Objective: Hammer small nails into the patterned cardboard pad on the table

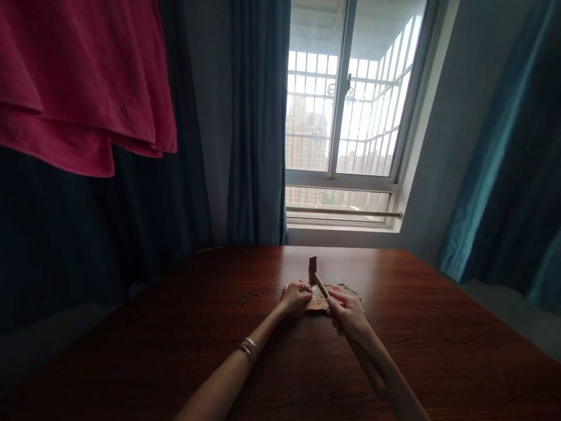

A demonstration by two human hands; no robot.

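A small flat tan piece with a patterned, toothed edge [319,300] lies on the dark wooden table [438,327]. My left hand [295,297] rests on its left side with the fingers curled in a pinch; what they pinch is too small to name. My right hand [348,313] is wrapped round the wooden handle of a small hammer [312,271]. The hammer's dark head stands just above the tan piece, close to my left fingertips. Two bangles [249,348] sit on my left wrist.
A few thin nails [246,297] lie on the table to the left of my hands. Behind the table are a bright barred window [346,117], blue curtains [258,128] on both sides, and a hanging pink cloth [83,82] at upper left.
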